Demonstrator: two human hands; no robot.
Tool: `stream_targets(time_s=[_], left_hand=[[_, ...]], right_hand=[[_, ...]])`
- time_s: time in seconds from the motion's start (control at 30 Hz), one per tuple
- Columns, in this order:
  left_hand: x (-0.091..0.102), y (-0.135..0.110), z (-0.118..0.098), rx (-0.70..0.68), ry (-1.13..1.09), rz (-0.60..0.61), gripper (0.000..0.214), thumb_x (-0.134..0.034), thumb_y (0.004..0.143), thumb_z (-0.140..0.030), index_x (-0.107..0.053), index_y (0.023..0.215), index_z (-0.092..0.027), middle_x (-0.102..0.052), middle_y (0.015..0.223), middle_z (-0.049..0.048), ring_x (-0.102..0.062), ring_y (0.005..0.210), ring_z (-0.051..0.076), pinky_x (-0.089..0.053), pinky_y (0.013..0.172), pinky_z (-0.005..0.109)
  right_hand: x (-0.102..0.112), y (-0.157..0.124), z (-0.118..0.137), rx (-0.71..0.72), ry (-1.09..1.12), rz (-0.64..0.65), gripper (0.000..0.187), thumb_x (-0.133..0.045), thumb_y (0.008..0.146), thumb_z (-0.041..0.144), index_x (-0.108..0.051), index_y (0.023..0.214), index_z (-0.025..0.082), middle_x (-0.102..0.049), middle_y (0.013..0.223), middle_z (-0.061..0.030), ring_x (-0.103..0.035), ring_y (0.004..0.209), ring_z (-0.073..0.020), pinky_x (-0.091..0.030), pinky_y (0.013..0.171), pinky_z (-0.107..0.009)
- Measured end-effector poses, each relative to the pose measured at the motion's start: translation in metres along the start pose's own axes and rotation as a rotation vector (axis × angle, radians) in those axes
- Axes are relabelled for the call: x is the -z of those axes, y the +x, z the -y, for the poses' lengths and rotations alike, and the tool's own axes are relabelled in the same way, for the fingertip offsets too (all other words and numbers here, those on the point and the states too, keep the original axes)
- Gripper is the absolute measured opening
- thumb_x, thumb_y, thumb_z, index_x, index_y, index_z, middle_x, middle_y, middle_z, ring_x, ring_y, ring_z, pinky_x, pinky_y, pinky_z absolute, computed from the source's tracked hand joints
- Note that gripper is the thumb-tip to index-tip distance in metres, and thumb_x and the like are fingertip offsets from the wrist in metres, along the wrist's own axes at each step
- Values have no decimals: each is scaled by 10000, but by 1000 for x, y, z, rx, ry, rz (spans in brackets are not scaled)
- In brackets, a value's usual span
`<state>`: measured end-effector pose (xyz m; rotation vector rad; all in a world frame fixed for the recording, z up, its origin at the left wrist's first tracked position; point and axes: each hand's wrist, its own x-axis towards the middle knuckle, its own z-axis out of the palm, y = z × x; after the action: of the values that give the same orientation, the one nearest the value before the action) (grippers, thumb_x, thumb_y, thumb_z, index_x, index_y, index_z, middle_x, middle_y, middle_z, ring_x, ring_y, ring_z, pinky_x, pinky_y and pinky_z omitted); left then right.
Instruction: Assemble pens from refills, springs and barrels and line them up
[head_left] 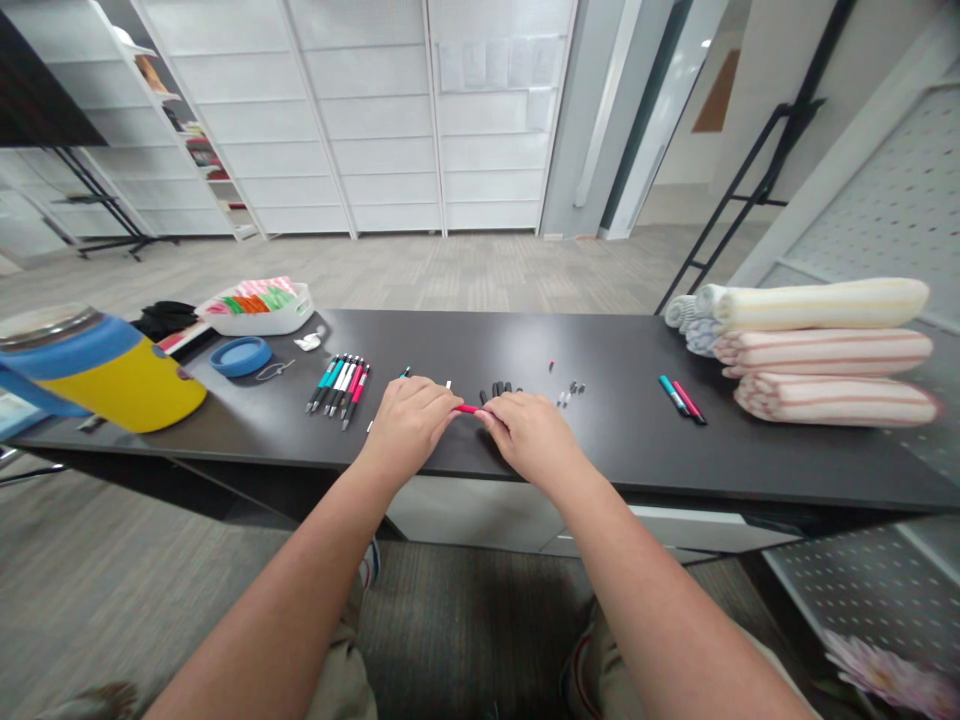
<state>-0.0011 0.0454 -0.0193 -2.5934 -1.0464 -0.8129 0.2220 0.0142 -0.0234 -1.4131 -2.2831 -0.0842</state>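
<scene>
Between my two hands, just above the front part of the dark table, a thin red pen barrel (468, 408) is stretched sideways. My left hand (409, 425) pinches its left end and my right hand (531, 432) its right end. Black pen parts (501, 388) lie beyond the right hand, partly hidden by it. A teal tip and a white piece show behind the left hand. To the left, several assembled pens (339, 388) in teal, white and red lie in a row. Small clear and dark pieces (570, 392) and a tiny red piece (552, 365) lie right of my hands.
A teal pen part (673, 395) and a pink one (689, 402) lie farther right, before stacked rolled towels (825, 350). At left stand a yellow and blue mug (127, 375), a blue lid (240, 356) and a white basket (259, 322) of colourful packets. The table (615, 445) has a front edge near me.
</scene>
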Motion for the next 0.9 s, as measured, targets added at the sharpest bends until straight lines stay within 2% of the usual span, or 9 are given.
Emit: stream_targets(time_s=[0.1,0.17,0.27,0.33,0.47,0.57,0.67,0.8,0.9], left_hand=[[0,-1,-1,-4,6,-26,125,-627,1025,-274,-738,1059,-226,-791,1081,54,-662,1060,254,-444,978,435],[1,-1,-1,17,14,-28,126,-614,1029,-272,-731,1043,-229,-788,1068,56,-660,1051,255,-438,976,438],[0,-1,0,82,36,-40,140,-593,1037,-285,-719,1059,-230,-778,1045,65,-652,1028,264,-435,951,442],[0,-1,1,124,43,-56,155,-589,1037,-291,-717,1099,-231,-771,1047,75,-646,1021,271,-436,934,443],[-1,0,1,157,58,-59,170,-587,1035,-286,-719,1124,-226,-764,1047,85,-640,1016,282,-436,915,444],[-2,1,1,164,61,-42,170,-589,1034,-280,-716,1131,-223,-764,1057,86,-642,1026,285,-433,922,444],[-2,1,1,159,66,-22,175,-586,1037,-286,-716,1136,-224,-764,1068,86,-645,1032,285,-433,918,444],[-2,1,1,148,75,-23,175,-587,1039,-292,-715,1132,-218,-763,1063,84,-651,1024,282,-434,911,437],[-2,1,1,144,75,-28,176,-584,1042,-296,-711,1132,-215,-763,1062,83,-653,1020,279,-435,916,437]], right_hand=[[3,-1,0,2,25,-12,381,-468,1115,370,-705,868,203,-761,884,-49,-681,853,-213,-418,776,-335],[7,-3,-2,-42,55,-77,419,-414,1127,371,-716,890,203,-761,895,-63,-689,880,-220,-444,811,-331],[13,-6,-11,-217,93,-250,379,-376,1127,332,-726,1106,189,-777,1070,-97,-711,992,-236,-482,860,-332],[13,-9,-17,-325,74,-303,349,-397,1104,279,-696,1251,175,-767,1195,-118,-716,1058,-259,-505,892,-355],[8,-12,-20,-369,-42,-132,395,-458,1050,228,-655,1388,179,-755,1227,-143,-739,1004,-290,-538,834,-382],[4,-12,-16,-386,-121,-30,412,-506,1052,327,-649,1407,173,-745,1211,-171,-750,899,-298,-535,749,-382],[2,-9,-14,-412,-147,-9,445,-543,1044,410,-645,1389,148,-737,1214,-199,-752,904,-323,-524,730,-393],[2,-5,-15,-431,-127,29,311,-562,1040,388,-691,1236,184,-755,1135,-169,-752,869,-303,-500,714,-374],[3,-6,-16,-451,-78,-10,264,-596,1018,378,-684,1171,182,-759,1078,-154,-741,849,-292,-493,704,-369]])
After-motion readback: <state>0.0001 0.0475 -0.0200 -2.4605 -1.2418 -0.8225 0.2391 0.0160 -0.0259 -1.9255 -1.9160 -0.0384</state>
